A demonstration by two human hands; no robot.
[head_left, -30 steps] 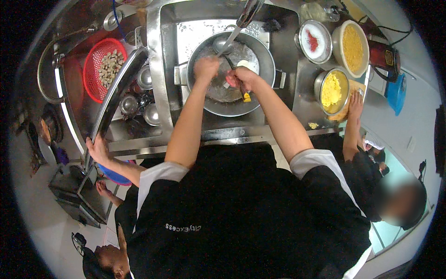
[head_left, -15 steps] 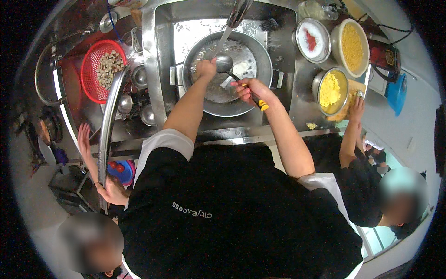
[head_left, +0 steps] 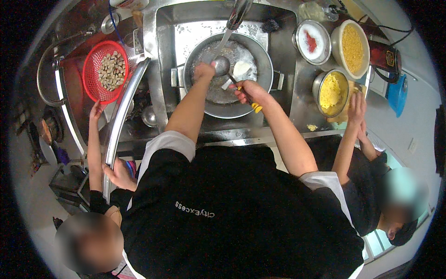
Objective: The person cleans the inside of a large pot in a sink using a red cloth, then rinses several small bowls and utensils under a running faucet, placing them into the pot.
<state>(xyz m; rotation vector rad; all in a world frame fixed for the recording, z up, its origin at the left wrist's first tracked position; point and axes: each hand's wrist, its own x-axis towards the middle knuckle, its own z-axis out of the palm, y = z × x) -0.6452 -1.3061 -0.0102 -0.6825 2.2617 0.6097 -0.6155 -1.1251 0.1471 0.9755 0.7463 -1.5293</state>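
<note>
My right hand is closed around the black-and-yellow handle of a ladle, its round metal bowl inside a wide metal pot. My left hand is curled at the left of the ladle's bowl, its thumb side against the rim; the other fingers are hidden and blurred. The pot stands in the steel sink with foamy, cloudy water in it. From the tap a stream of water falls into the pot. A white patch, foam or a soft piece, is in the water right of the ladle.
At left, a co-worker holds a long curved metal piece and touches a red colander of cut pieces. At right stand a bowl with red-topped white contents, a yellow-filled tub and a metal bowl; another co-worker's hand is beside them.
The ladle's bowl has turned and shifted slightly left and down. The co-worker's metal piece has swung right, and that person's other hand has moved up to the colander.
</note>
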